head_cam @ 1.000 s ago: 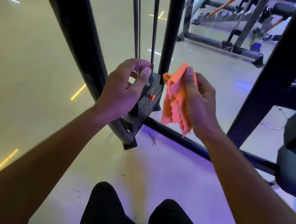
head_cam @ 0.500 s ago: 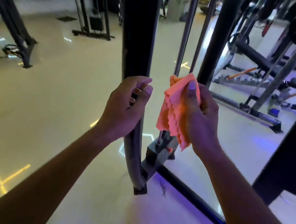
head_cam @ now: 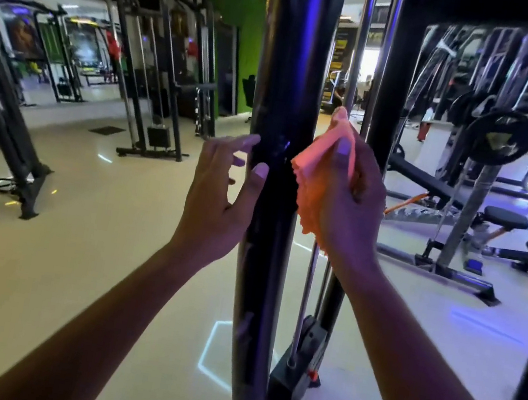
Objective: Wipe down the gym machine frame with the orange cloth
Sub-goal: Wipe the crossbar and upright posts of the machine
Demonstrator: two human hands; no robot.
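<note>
A thick black upright of the gym machine frame [head_cam: 292, 66] runs from top to bottom through the middle of the head view. My left hand [head_cam: 218, 192] is just left of it, fingers spread, fingertips and thumb near or brushing the post. My right hand [head_cam: 351, 206] is just right of the post and grips the folded orange cloth [head_cam: 319, 177], whose wavy edge hangs down beside the upright. Whether the cloth touches the post is unclear.
Chrome guide rods [head_cam: 357, 59] and a second black post [head_cam: 385, 115] stand behind the cloth, with a weight block [head_cam: 297, 371] at the bottom. A cable machine [head_cam: 157, 79] is at the left, a barbell bench [head_cam: 484, 200] at the right, on a glossy beige floor.
My view has tilted up from the machine's base. Both hands rose along the upright. My left hand let go of the post and opened its fingers; the right still holds the cloth.
</note>
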